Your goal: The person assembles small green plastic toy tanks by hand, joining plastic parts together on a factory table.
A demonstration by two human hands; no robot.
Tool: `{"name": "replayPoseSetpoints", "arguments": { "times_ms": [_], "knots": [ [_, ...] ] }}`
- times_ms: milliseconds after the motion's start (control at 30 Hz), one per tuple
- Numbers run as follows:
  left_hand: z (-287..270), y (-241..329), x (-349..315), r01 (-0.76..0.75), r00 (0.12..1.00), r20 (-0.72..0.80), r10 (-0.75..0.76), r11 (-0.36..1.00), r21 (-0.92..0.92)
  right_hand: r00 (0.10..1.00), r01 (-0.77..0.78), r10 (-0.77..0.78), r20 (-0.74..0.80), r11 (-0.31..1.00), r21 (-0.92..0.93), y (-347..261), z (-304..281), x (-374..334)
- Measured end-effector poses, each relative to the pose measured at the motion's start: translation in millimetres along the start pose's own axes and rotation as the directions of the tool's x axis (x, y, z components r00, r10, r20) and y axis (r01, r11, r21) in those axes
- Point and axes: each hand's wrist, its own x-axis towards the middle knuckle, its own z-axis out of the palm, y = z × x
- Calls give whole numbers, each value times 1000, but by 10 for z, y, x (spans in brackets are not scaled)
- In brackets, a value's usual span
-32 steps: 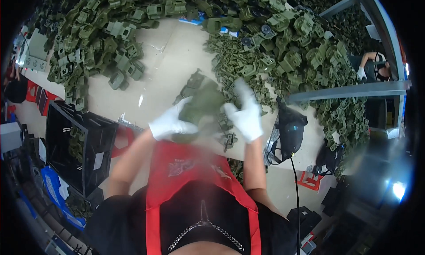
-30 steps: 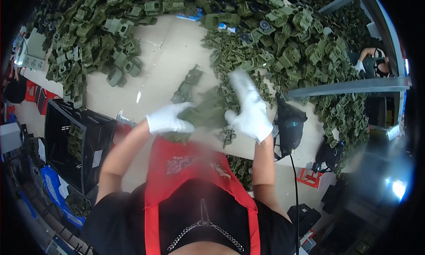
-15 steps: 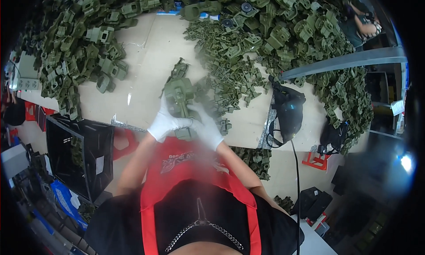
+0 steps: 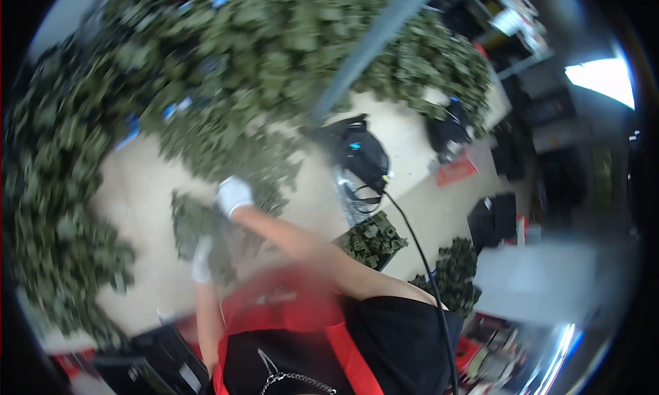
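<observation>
Motion blur smears this moment. My left hand (image 4: 202, 260), in a white glove, is at the near end of an olive-green plastic toy vehicle (image 4: 192, 223) and seems to grip it; the fingers are blurred. My right hand (image 4: 235, 194), also gloved in white, reaches across to the vehicle's far right side, at the edge of a heap of small green plastic parts (image 4: 213, 144). Its fingers are smeared, so whether it holds a part cannot be made out.
Larger green plastic pieces (image 4: 68, 223) are heaped along the left and far sides of the pale table (image 4: 137, 189). A black bag (image 4: 364, 155) with a cable lies to the right. A grey metal bar (image 4: 377, 48) slants over the table. A black crate (image 4: 154, 361) stands at lower left.
The whole view has swung to the right. My right hand has left the toy vehicle's near end and reached forward to the small parts. My left hand stays with the vehicle.
</observation>
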Motion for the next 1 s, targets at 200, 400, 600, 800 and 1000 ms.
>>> {"name": "replayPoseSetpoints", "arguments": {
  "times_ms": [200,400,600,800,1000],
  "knots": [
    [205,274,253,-274,819,-279,501,769,577,984,30,-53,-167,990,-141,-58,186,-92],
    [145,711,-567,-302,953,-42,300,952,-57,958,283,-279,-59,901,329,89,-688,-419],
    [1680,888,-1139,-228,971,-54,231,972,56,922,183,-377,83,616,766,-64,-1659,-1014],
    [1839,661,-1214,-518,835,-29,549,804,291,993,-43,-65,94,552,833,-341,-1809,-1228],
    [1824,518,-1225,-520,832,-36,554,799,301,986,-111,-16,168,689,716,-414,-1934,-1408]
  ]
}}
